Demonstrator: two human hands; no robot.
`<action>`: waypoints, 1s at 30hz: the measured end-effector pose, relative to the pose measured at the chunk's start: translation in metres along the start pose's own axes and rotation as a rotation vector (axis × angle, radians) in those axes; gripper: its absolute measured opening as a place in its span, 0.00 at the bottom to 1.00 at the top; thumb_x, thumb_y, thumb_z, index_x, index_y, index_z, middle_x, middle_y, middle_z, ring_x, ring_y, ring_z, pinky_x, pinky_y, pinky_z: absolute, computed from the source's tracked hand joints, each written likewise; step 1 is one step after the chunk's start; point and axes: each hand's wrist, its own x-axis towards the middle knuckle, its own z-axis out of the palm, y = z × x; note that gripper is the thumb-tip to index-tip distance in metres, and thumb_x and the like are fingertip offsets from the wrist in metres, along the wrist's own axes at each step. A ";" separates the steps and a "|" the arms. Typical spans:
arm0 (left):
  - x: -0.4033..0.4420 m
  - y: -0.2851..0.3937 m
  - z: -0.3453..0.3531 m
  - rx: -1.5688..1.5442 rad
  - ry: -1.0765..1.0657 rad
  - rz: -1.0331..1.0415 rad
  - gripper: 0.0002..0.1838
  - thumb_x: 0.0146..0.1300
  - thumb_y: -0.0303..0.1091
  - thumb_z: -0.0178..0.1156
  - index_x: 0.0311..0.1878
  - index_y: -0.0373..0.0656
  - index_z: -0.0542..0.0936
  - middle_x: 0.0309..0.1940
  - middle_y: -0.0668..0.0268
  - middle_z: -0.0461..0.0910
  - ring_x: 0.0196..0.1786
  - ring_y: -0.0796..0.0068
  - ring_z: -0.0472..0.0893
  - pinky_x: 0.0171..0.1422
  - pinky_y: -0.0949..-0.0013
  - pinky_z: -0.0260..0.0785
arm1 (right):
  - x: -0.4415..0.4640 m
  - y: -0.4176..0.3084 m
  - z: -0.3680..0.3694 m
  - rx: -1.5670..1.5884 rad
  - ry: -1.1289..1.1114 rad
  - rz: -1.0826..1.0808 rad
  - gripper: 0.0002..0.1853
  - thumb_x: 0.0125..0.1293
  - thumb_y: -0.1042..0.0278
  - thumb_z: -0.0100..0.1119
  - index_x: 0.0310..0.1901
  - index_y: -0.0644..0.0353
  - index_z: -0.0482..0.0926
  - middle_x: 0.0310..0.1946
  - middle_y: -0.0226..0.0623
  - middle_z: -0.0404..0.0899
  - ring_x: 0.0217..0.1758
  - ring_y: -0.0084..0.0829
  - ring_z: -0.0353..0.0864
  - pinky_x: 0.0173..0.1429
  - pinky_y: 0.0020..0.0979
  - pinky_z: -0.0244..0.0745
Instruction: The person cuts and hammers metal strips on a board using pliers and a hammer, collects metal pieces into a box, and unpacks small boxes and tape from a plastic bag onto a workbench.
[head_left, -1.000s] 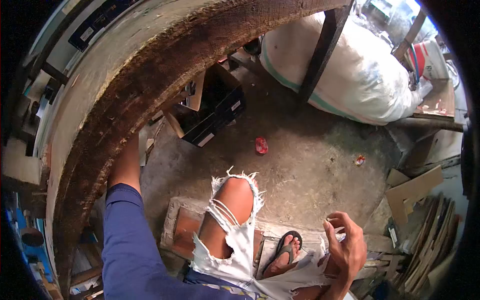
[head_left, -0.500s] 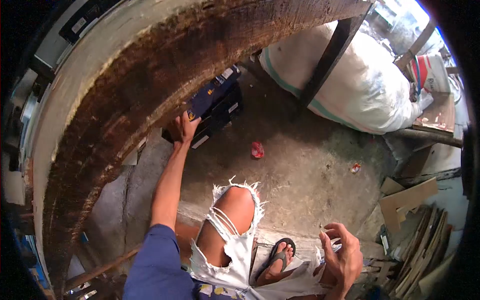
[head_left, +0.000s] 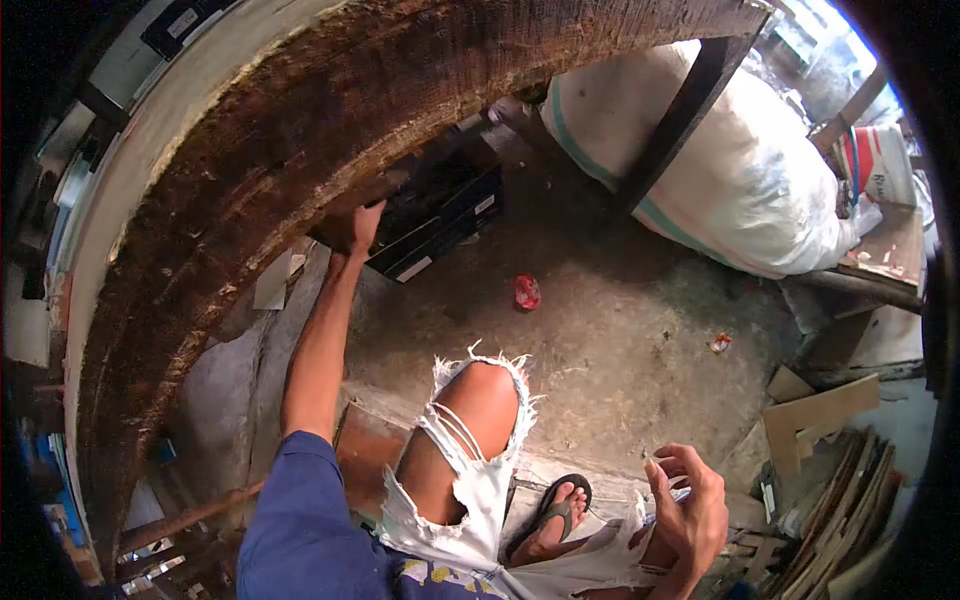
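Note:
My left hand [head_left: 366,228] reaches under the thick wooden edge, at the near left corner of a dark cardboard box [head_left: 440,235] on the floor. The hand is closed, with the thumb bent over; the wooden edge and shadow hide most fingers and what they grip. The box's top looks dark and hollow, and its long side carries white labels. My right hand [head_left: 690,505] is held over my right leg, thumb and forefinger pinched together. A tiny pale thing shows at their tips, too small to name.
A curved, rough wooden tabletop edge [head_left: 250,140] overhangs the left side. Behind a dark post [head_left: 680,125] lies a big white sack [head_left: 740,170]. A red wrapper [head_left: 526,292] is on the concrete floor. Wood strips [head_left: 835,510] and board offcuts [head_left: 820,410] lean at the right.
My left hand has moved further under the wooden edge. The box's blue top with yellow print has gone from sight, and a dark hollow shows. My right hand keeps its pinch.

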 end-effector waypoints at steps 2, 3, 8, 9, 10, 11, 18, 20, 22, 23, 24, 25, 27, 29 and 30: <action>0.011 0.005 -0.004 0.210 0.273 0.257 0.50 0.49 0.28 0.76 0.74 0.49 0.58 0.64 0.56 0.67 0.69 0.55 0.65 0.72 0.56 0.59 | 0.000 -0.001 -0.001 0.032 -0.005 0.018 0.12 0.59 0.61 0.67 0.41 0.56 0.81 0.32 0.37 0.85 0.34 0.35 0.85 0.39 0.32 0.74; 0.018 -0.004 0.002 0.157 0.283 0.233 0.47 0.48 0.28 0.76 0.71 0.48 0.61 0.63 0.57 0.67 0.68 0.54 0.66 0.70 0.56 0.61 | 0.000 -0.001 -0.002 0.030 -0.006 0.017 0.12 0.59 0.61 0.67 0.41 0.56 0.81 0.32 0.37 0.85 0.34 0.35 0.85 0.39 0.32 0.74; 0.038 0.017 0.004 0.190 0.220 0.282 0.37 0.46 0.26 0.76 0.60 0.45 0.70 0.56 0.60 0.66 0.59 0.53 0.70 0.62 0.52 0.67 | 0.000 -0.001 0.003 0.022 0.024 0.019 0.12 0.57 0.63 0.68 0.40 0.57 0.81 0.31 0.37 0.85 0.33 0.34 0.84 0.38 0.32 0.73; 0.037 0.024 0.007 0.246 0.198 0.300 0.35 0.45 0.26 0.76 0.58 0.45 0.72 0.54 0.60 0.65 0.57 0.53 0.70 0.61 0.51 0.67 | -0.001 -0.010 0.000 0.022 0.025 0.017 0.12 0.57 0.63 0.68 0.40 0.57 0.81 0.31 0.37 0.85 0.33 0.34 0.84 0.38 0.32 0.73; 0.029 0.054 0.003 0.310 0.114 0.264 0.35 0.44 0.26 0.77 0.57 0.45 0.72 0.55 0.60 0.65 0.60 0.52 0.69 0.61 0.51 0.67 | -0.004 -0.023 -0.006 0.010 0.036 0.011 0.12 0.57 0.63 0.68 0.40 0.58 0.81 0.31 0.37 0.85 0.33 0.34 0.84 0.38 0.32 0.73; 0.018 0.075 0.001 0.373 0.031 0.228 0.35 0.42 0.26 0.78 0.55 0.44 0.73 0.57 0.60 0.65 0.62 0.52 0.68 0.61 0.51 0.68 | -0.005 -0.029 -0.009 -0.001 0.049 0.005 0.12 0.57 0.64 0.68 0.40 0.58 0.81 0.31 0.37 0.85 0.33 0.34 0.84 0.37 0.32 0.73; -0.042 0.060 -0.014 0.445 -0.013 0.330 0.38 0.39 0.33 0.80 0.57 0.46 0.73 0.63 0.59 0.64 0.70 0.53 0.62 0.72 0.48 0.58 | -0.011 0.001 0.005 0.066 0.047 -0.050 0.09 0.60 0.70 0.66 0.40 0.63 0.80 0.28 0.38 0.83 0.29 0.25 0.79 0.31 0.27 0.72; -0.052 0.048 -0.025 0.434 0.011 0.320 0.39 0.37 0.37 0.81 0.56 0.44 0.74 0.64 0.57 0.63 0.70 0.53 0.62 0.74 0.45 0.54 | -0.011 -0.010 0.002 0.099 0.080 0.089 0.11 0.56 0.66 0.69 0.39 0.58 0.82 0.31 0.36 0.85 0.33 0.31 0.83 0.37 0.29 0.73; -0.052 0.036 -0.029 0.406 0.049 0.286 0.40 0.38 0.37 0.81 0.58 0.44 0.74 0.64 0.56 0.63 0.70 0.53 0.62 0.74 0.44 0.54 | -0.008 0.001 0.006 0.144 0.081 0.045 0.11 0.57 0.66 0.68 0.40 0.58 0.81 0.31 0.36 0.85 0.33 0.31 0.83 0.38 0.29 0.73; -0.052 0.030 -0.029 0.383 0.083 0.253 0.42 0.39 0.37 0.80 0.61 0.45 0.73 0.64 0.56 0.63 0.70 0.52 0.62 0.74 0.44 0.54 | -0.006 0.005 0.006 0.189 0.076 0.003 0.11 0.57 0.67 0.68 0.40 0.58 0.81 0.31 0.36 0.85 0.32 0.30 0.83 0.38 0.28 0.73; -0.045 0.022 -0.019 0.363 0.082 0.161 0.44 0.41 0.36 0.79 0.65 0.44 0.70 0.65 0.51 0.63 0.68 0.49 0.65 0.73 0.46 0.56 | -0.004 0.003 0.003 0.187 0.043 0.038 0.12 0.57 0.66 0.69 0.41 0.58 0.81 0.31 0.36 0.85 0.33 0.30 0.84 0.38 0.29 0.73; -0.030 0.027 -0.015 0.366 0.088 0.158 0.44 0.41 0.36 0.79 0.65 0.44 0.70 0.65 0.51 0.63 0.68 0.49 0.65 0.73 0.46 0.56 | -0.002 0.004 0.002 0.188 0.043 0.031 0.12 0.57 0.66 0.69 0.41 0.58 0.81 0.31 0.36 0.85 0.33 0.30 0.84 0.38 0.29 0.73; -0.008 0.051 -0.014 0.186 0.020 0.115 0.44 0.39 0.30 0.79 0.64 0.43 0.69 0.70 0.55 0.57 0.72 0.50 0.58 0.73 0.50 0.58 | 0.004 0.009 0.001 0.128 -0.015 0.009 0.13 0.57 0.65 0.69 0.41 0.58 0.81 0.31 0.35 0.85 0.34 0.30 0.84 0.38 0.30 0.74; 0.010 0.063 0.004 0.081 -0.102 0.085 0.43 0.41 0.30 0.78 0.63 0.39 0.69 0.71 0.56 0.56 0.74 0.50 0.55 0.74 0.53 0.58 | 0.014 0.012 0.002 0.130 -0.043 -0.012 0.13 0.57 0.64 0.69 0.42 0.57 0.81 0.32 0.35 0.85 0.34 0.30 0.85 0.39 0.30 0.74; 0.008 0.077 0.000 0.241 -0.126 0.172 0.44 0.42 0.31 0.78 0.65 0.41 0.66 0.70 0.53 0.59 0.71 0.49 0.61 0.70 0.50 0.63 | 0.015 0.013 0.001 0.133 -0.065 -0.028 0.13 0.57 0.63 0.68 0.42 0.57 0.81 0.32 0.35 0.86 0.35 0.30 0.85 0.39 0.30 0.74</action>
